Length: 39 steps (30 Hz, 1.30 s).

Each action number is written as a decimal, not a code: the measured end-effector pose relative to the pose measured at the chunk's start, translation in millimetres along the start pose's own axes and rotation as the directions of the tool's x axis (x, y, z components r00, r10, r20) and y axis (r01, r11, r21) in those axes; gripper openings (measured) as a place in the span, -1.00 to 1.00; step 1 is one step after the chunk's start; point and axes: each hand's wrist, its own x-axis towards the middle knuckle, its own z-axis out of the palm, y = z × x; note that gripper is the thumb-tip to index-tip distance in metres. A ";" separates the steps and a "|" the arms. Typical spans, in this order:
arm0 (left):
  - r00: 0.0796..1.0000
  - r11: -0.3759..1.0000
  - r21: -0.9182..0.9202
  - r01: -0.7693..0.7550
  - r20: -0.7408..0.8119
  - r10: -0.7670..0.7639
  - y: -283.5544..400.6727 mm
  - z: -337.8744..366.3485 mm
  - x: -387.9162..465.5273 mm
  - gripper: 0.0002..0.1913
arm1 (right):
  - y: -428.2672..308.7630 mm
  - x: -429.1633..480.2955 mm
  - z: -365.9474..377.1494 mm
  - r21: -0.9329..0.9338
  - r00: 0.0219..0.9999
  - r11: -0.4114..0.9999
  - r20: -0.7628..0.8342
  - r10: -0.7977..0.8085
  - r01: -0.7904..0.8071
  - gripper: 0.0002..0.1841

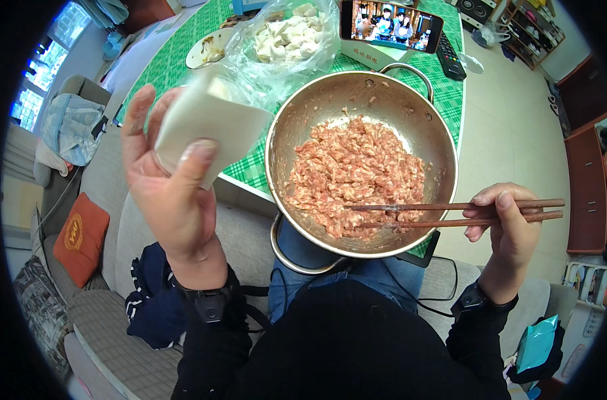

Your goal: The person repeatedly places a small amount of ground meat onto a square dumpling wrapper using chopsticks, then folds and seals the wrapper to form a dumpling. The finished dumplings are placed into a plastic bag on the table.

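Note:
My left hand point(173, 185) holds a stack of white dough wrappers point(208, 130) between thumb and fingers, raised left of a two-handled steel pot point(453, 165). Minced meat point(358, 170) fills the bottom of the pot. My right hand point(508, 215), at the pot's right side, grips a pair of wooden chopsticks point(473, 214); their tips reach into the meat. Beyond my left hand, a clear plastic bag point(243, 75) holds many folded white dumplings point(288, 40).
The table has a green checked cloth point(168, 82). On it are a soiled white bowl point(198, 52), a phone point(391, 25) propped on a box point(373, 55), and a black remote control point(451, 57). A grey sofa point(238, 220) lies under the near side; black cables point(453, 280) run beside my legs.

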 end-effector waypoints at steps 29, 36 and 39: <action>0.530 0.642 0.763 -0.073 0.575 -0.623 2.7 42.9 77.4 -0.84 | 29.4 -9.6 -11.1 0.188 0.922 0.955 -0.356 -0.152 0.230 -0.67; 0.551 0.274 0.644 -0.714 0.759 -0.347 21.7 71.4 78.9 -0.64 | 28.2 -16.8 -22.5 0.168 0.909 0.949 -0.372 -0.189 0.266 -0.66; 0.510 0.246 0.565 -0.788 0.822 -0.254 20.9 80.1 71.4 -0.57 | 29.0 -17.5 -24.1 0.196 0.910 0.948 -0.381 -0.160 0.249 -0.65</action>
